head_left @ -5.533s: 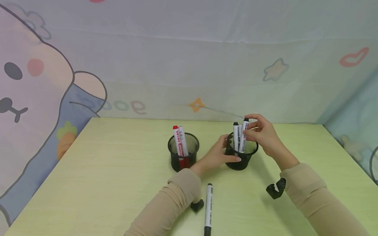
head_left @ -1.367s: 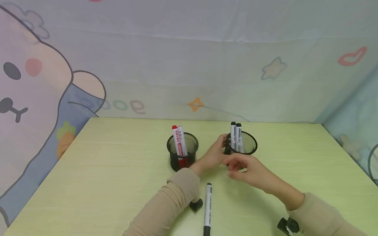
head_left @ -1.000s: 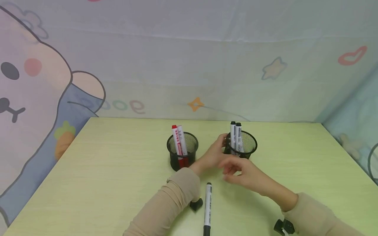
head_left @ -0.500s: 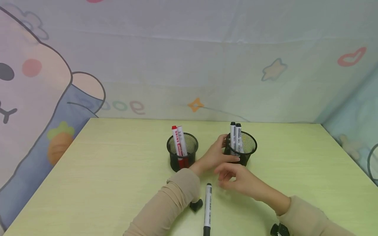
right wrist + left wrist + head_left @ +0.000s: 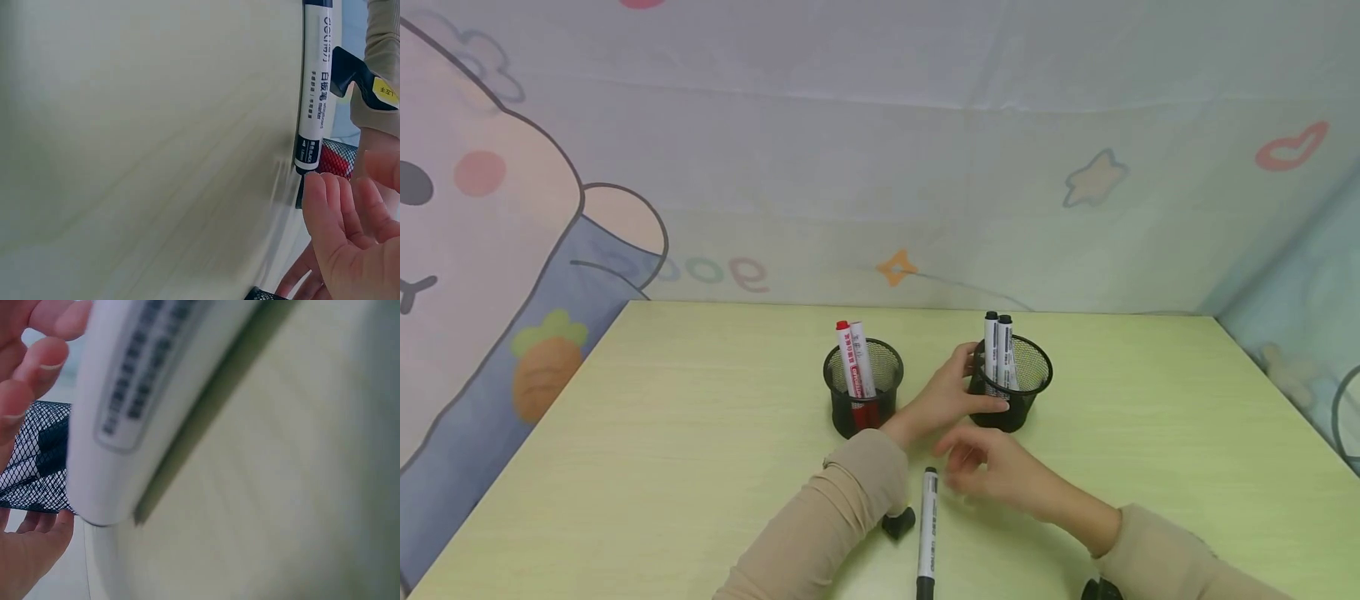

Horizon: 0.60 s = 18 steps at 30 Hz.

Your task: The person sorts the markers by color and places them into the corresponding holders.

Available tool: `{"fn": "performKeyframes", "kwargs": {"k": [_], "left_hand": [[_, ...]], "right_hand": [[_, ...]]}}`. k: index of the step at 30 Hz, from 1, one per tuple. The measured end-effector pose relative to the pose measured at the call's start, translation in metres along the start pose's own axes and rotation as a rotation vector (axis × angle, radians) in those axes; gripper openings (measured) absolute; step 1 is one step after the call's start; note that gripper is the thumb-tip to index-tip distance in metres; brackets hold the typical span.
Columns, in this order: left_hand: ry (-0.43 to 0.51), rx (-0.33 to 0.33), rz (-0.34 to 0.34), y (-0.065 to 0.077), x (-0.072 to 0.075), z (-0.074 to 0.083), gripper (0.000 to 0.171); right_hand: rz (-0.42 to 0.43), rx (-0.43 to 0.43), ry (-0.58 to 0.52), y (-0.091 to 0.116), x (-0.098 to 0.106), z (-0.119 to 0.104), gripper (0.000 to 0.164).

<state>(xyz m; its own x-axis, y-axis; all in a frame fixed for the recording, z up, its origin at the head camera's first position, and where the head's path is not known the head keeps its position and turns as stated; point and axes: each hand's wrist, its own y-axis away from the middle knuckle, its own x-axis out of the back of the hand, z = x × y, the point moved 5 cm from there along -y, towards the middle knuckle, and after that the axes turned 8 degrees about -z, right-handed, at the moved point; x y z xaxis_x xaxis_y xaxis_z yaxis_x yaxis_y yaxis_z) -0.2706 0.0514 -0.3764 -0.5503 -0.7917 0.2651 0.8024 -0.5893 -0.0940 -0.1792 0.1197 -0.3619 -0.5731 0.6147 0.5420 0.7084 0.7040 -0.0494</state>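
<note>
My left hand [image 5: 946, 398] grips the near-left side of the right-hand black mesh pen cup [image 5: 1017, 408], thumb across its front. Black-capped whiteboard markers [image 5: 1004, 354] stand in that cup, leaning to its left side. Below it, my right hand [image 5: 1000, 475] hovers with loosely bent fingers and nothing between them. Its fingertips are just right of the far end of a loose black whiteboard marker [image 5: 928, 525], which lies on the table pointing away from me. In the right wrist view the fingertips [image 5: 312, 187] are close by the marker's tip end [image 5: 306, 165].
To the left stands a second black mesh pen cup [image 5: 891, 375] with red whiteboard markers [image 5: 850, 358], close behind my left wrist. A black wrist-camera mount [image 5: 898, 523] under the left sleeve is near the loose marker. A printed cloth [image 5: 820, 167] hangs behind the pale table [image 5: 700, 433].
Earlier my right hand held a black-capped marker at the right cup; it has let go there and moved down and left to the loose marker. My left hand has kept its grip.
</note>
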Motion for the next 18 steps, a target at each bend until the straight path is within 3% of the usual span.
{"fn": "performKeyframes", "kwargs": {"k": [11,18], "left_hand": [[0.005,0.003,0.0,0.001,0.0,0.0,0.081],[0.006,0.017,0.001,0.002,0.0,0.0,0.082]], "right_hand": [[0.017,-0.07,-0.16,-0.002,-0.011,0.004,0.027],[0.069,-0.193,-0.204,-0.004,-0.016,0.01,0.028]]}}
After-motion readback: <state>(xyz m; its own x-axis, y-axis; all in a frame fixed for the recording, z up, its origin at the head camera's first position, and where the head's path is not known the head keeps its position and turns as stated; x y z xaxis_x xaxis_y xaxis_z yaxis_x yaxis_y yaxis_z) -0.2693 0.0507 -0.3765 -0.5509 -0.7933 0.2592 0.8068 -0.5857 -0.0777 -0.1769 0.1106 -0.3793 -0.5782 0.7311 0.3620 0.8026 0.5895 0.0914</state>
